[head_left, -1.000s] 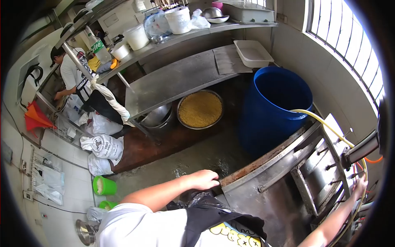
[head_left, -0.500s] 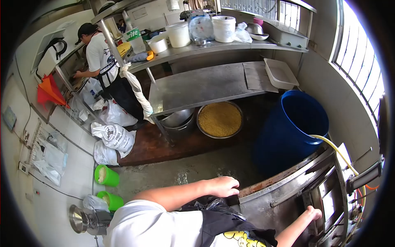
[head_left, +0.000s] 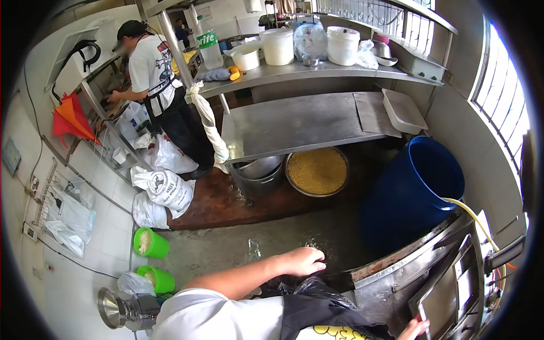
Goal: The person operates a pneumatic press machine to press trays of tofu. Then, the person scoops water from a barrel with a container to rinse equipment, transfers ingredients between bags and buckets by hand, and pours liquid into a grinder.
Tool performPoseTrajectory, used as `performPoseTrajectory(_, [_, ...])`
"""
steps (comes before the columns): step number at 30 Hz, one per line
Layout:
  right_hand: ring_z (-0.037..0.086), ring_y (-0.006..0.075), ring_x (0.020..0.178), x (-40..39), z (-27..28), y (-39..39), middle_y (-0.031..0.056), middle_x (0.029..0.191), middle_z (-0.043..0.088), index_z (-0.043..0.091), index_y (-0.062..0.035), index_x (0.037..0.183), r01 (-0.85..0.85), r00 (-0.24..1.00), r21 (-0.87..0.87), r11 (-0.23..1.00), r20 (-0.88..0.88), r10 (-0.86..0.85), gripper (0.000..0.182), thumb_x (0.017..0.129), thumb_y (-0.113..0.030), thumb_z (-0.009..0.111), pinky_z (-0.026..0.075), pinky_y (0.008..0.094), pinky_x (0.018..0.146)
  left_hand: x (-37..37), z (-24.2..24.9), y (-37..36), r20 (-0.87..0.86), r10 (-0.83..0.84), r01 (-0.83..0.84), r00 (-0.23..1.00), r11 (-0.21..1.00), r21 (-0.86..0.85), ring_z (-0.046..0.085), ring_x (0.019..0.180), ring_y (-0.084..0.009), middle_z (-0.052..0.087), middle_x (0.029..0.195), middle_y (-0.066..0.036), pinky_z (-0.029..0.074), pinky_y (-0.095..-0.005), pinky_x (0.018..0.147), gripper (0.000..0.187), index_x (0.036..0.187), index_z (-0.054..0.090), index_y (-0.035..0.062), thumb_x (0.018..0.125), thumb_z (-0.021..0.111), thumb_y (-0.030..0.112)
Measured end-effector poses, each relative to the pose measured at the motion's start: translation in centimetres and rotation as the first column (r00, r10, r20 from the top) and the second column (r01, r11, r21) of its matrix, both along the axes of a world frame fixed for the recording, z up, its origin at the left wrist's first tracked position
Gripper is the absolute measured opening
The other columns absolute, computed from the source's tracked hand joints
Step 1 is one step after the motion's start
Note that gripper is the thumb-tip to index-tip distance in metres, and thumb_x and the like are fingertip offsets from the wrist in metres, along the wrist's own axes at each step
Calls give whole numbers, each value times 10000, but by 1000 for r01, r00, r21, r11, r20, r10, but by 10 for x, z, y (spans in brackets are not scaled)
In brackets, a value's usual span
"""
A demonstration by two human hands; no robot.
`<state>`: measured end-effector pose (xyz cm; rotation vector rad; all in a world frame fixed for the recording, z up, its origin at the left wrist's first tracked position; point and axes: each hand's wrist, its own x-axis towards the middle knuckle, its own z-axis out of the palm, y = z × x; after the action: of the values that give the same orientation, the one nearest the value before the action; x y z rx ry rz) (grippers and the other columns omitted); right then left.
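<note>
My left hand (head_left: pixel 303 261) hangs in front of my apron, over the grey floor, its fingers curled together; whether anything is in them is too small to tell. Down at the right, my right hand (head_left: pixel 415 328) has its fingers round the near edge of a flat metal panel (head_left: pixel 445 289). The panel is tilted above the steel counter (head_left: pixel 391 286). Black crinkled plastic (head_left: pixel 317 289) lies against the apron below my left hand.
A blue barrel (head_left: pixel 413 192) with a yellow hose stands right. Ahead are a steel table (head_left: pixel 294 124), a basin of yellow grains (head_left: pixel 317 171) and a pot (head_left: pixel 258 181). Left are green buckets (head_left: pixel 153 243), white sacks (head_left: pixel 170 192) and a co-worker (head_left: pixel 156 73) facing a side counter.
My right hand has moved down and left and now holds the metal panel, whose near side is raised. The camera view has shifted, so the room appears further right.
</note>
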<state>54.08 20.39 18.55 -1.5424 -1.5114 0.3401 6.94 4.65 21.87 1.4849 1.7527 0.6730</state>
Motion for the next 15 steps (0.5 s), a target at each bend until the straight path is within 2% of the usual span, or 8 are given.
performPoseTrajectory(2, [697,271,1072,8,-16,-22,182,1281,688,573,-2,1398,43,999,-81,996,-10,-44,465,1049,-310,566,575,473,851,-7,-19,2,-18,-41,42,999,997,64,686,1067,-423,718,1091,-252,542,-500,936,395,1157,696,-26,993,647,331])
performPoseTrajectory(4, [697,272,1051,14,-32,-47,182,1269,689,569,2,1395,100,995,-161,982,-15,-103,463,1039,-295,581,574,473,839,-8,-18,8,-14,-96,96,995,995,11,676,1095,-426,705,1113,-248,536,-490,955,413,1182,680,-39,1011,639,335])
performPoseTrajectory(8, [696,273,1009,32,-68,-98,182,1245,691,560,12,1388,221,969,-319,922,-33,-244,462,1021,-264,609,572,473,814,3,-35,27,-23,-190,191,982,979,65,663,1122,-417,695,1147,-246,528,-488,982,401,1166,687,-35,993,656,325])
performPoseTrajectory(12, [696,275,966,61,-112,-165,182,1220,693,552,21,1382,362,894,-472,804,-69,-443,465,1003,-234,638,570,473,789,23,-46,50,7,-378,373,926,916,147,674,1056,-427,696,1084,-245,545,-501,938,370,1126,690,-31,974,676,306])
performPoseTrajectory(15, [696,276,935,86,-144,-227,182,1202,694,546,28,1377,436,794,-582,686,-109,-598,470,989,-211,660,569,473,770,40,-42,59,21,-498,493,867,863,111,676,1057,-428,699,1075,-243,547,-498,934,342,1116,693,-17,973,681,294])
